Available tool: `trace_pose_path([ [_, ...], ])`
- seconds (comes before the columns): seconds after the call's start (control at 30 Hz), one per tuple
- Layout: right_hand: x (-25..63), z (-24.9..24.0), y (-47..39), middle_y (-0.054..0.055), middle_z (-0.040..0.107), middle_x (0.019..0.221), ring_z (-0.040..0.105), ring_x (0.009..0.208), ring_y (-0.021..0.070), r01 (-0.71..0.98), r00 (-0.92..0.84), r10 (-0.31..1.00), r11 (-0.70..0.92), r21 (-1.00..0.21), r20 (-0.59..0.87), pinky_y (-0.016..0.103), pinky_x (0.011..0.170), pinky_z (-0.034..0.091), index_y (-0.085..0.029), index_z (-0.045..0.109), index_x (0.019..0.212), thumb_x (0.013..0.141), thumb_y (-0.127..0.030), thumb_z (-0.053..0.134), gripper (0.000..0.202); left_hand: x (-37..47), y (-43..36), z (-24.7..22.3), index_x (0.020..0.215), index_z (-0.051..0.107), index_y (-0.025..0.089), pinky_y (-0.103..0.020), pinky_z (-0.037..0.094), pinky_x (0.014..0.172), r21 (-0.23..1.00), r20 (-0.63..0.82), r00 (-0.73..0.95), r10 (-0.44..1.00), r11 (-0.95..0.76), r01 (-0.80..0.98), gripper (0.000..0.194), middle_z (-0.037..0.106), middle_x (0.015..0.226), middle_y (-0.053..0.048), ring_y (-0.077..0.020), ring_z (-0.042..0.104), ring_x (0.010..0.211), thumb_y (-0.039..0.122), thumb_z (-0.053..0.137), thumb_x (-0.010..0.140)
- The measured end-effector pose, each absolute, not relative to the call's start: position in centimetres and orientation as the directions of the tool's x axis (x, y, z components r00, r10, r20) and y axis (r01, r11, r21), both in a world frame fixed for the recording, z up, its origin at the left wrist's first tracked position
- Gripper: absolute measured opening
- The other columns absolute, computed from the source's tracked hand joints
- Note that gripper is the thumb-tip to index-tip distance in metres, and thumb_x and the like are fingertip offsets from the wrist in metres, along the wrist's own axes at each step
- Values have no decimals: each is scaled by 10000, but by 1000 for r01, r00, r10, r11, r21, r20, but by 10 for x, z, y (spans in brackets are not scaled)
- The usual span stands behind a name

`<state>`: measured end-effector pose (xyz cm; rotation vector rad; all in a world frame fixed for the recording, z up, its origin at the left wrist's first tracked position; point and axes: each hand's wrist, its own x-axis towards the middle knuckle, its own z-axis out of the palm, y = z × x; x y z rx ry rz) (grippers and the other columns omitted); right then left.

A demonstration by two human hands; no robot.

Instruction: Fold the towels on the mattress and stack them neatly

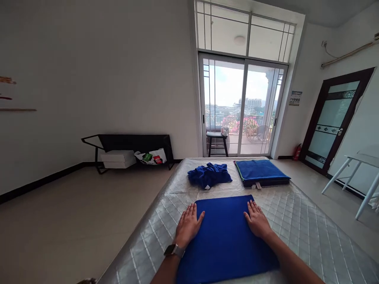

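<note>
A blue cloth point(225, 240) is spread flat and smooth on the quilted mattress point(154, 221) in front of me. My left hand point(189, 223) lies palm down on its left edge, fingers stretched forward and thumb apart. On the right edge rests my right hand point(257, 219), flat too, with its fingers extended. Beyond the cloth, a crumpled blue cloth point(210, 174) sits in a loose heap. Beside it to the right is a neat stack of folded blue cloths point(262, 171), with pale tags at the near edge.
A black bench point(136, 141) stands by the left wall, with white boxes point(117, 158) and a printed bag point(152, 157) under it. Glass sliding doors point(242, 106) lie beyond the mattress. At right are a fire extinguisher point(297, 152), a dark-framed door point(334, 122) and a white table point(363, 163).
</note>
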<state>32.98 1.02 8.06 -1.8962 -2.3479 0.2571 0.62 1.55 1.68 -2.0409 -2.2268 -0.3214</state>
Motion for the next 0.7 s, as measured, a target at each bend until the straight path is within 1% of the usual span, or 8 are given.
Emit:
trace_pose_path([
  [0.13,326,91,10,119,136,1644,93,1525,225,965,-199,977,181,-188,-79,386,1226,106,-42,206,1568,1006,-433,192,685,6,7,30,1484,398,19,-451,281,1192,70,196,-114,974,102,992,722,373,1558,-186,-294,336,1461,508,293,964],
  [0.23,325,92,10,111,129,1644,88,1525,220,963,-204,976,185,-195,-80,393,1224,111,-55,195,1573,1006,-436,183,683,10,-1,42,1471,425,26,-458,298,1188,83,220,-99,971,83,993,712,388,1553,-185,-301,356,1451,519,298,973],
  [0.33,325,88,11,109,147,1641,102,1523,219,959,-204,977,188,-212,-56,397,1223,117,-72,201,1576,1007,-448,184,682,36,-8,53,1469,448,77,-416,329,1181,142,229,-4,973,-30,989,659,424,1545,-147,-259,378,1443,501,249,1005],
  [0.4,325,85,11,116,153,1640,106,1523,222,957,-205,977,190,-217,-50,396,1223,118,-68,208,1574,1007,-443,189,680,69,-10,57,1475,451,119,-375,349,1173,170,218,131,967,-170,971,634,443,1543,-113,-223,384,1440,499,224,1021],
  [0.47,326,83,12,134,158,1638,105,1523,230,955,-213,976,199,-221,-43,401,1222,124,-50,213,1569,1007,-437,198,683,109,-9,59,1479,452,154,-386,352,1174,155,217,294,931,-331,931,627,445,1546,-100,-225,378,1444,526,238,1023],
  [0.53,327,80,13,147,182,1633,102,1524,237,950,-237,971,225,-215,-28,413,1219,136,-40,220,1565,1007,-417,205,674,148,-3,58,1489,437,165,-427,340,1182,127,217,411,886,-443,887,603,426,1557,-105,-238,351,1458,501,230,1033],
  [0.6,328,77,14,149,212,1628,103,1523,240,947,-260,965,251,-199,-21,425,1216,147,-45,232,1564,1005,-381,211,652,177,6,55,1495,423,149,-466,333,1183,115,218,447,868,-478,871,583,416,1560,-126,-252,333,1466,451,213,1043],
  [0.7,329,73,15,152,212,1627,116,1522,241,949,-256,966,247,-195,-20,422,1217,146,-43,237,1562,1000,-358,222,645,190,18,48,1507,401,138,-502,324,1183,114,241,407,881,-443,889,580,419,1554,-142,-269,326,1469,430,206,1045],
])
